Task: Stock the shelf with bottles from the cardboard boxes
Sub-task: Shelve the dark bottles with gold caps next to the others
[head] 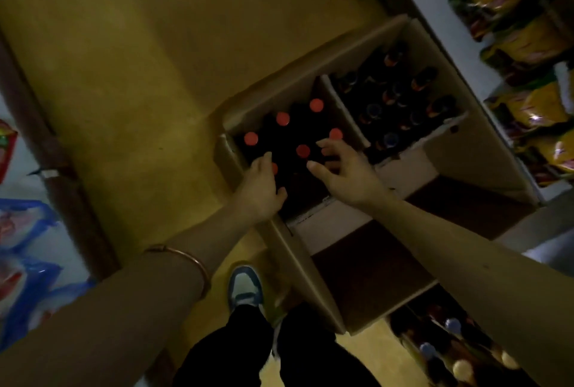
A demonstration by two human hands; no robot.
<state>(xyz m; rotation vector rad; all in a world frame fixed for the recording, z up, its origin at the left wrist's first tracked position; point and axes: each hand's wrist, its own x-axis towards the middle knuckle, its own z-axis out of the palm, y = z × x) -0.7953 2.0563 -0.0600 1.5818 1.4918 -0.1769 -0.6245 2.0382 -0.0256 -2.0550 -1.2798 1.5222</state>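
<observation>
I am standing on the yellowish floor point(130, 54) of a dim aisle, looking straight down. Along the right edge runs the shelf point(435, 13), its boards loaded with yellow snack bags point(528, 38); lower down at the right corner I see some bottles already standing in a row point(447, 343). Against the foot of that shelf sit the cardboard boxes, flaps folded out. The near box point(230, 125) holds dark bottles with red caps point(282, 118), packed toward its far and left walls; the part of the box nearest me looks emptied, though it is too dark to be sure. The far box point(413, 35), just beside it toward the shelf, holds dark bottles with mixed caps point(400, 97).

Both my arms reach down into the near box. My left hand point(264, 187) is at the box's left wall, fingers curled down over a red-capped bottle; whether I have really closed round its neck I cannot tell from here. My right hand point(338, 169) hovers spread above the caps by the right wall, fingers loose and apart, holding nothing.

So I judge I am at the picking step: taking a bottle in each hand. Next I need to drop my right hand onto a neck, close firmly, lift both bottles straight up clear of the flaps, and turn right to the shelf.
</observation>
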